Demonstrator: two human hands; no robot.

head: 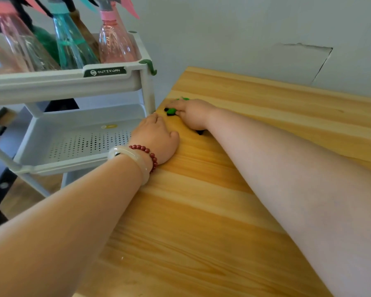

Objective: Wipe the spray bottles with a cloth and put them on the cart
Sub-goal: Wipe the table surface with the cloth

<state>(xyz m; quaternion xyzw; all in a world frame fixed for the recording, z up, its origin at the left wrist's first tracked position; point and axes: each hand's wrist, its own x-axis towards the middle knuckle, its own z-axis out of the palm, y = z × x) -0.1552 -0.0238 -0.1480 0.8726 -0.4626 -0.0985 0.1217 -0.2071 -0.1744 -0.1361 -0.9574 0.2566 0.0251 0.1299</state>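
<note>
The spray bottles stand upright and close together in the top tray of the cart point(62, 82): a pink bottle point(116, 43) at the tray's right end, a teal bottle point(71, 46) just left of it, and a clear pinkish bottle point(19, 46) further left. A dark green bottle point(45, 41) and a brown bottle point(84, 28) show behind them. The cart's lower tray point(84, 142) has a perforated floor.

The wooden counter point(201, 211) sits just to the right of the cart, its near corner almost touching the cart's right post. Both hands lie on that corner. The left hand point(156, 139) rests palm down at the counter edge nearest the cart, fingers relaxed and gripping nothing, with a red bead bracelet point(146, 151) and a pale bangle point(133, 159) on the wrist. The right hand point(193, 113) lies just beyond it, further from the cart's lower tray, its fingers curled round a small green and black thing point(171, 111) pressed to the counter; what that thing is cannot be told, since the hand covers most of it
</note>
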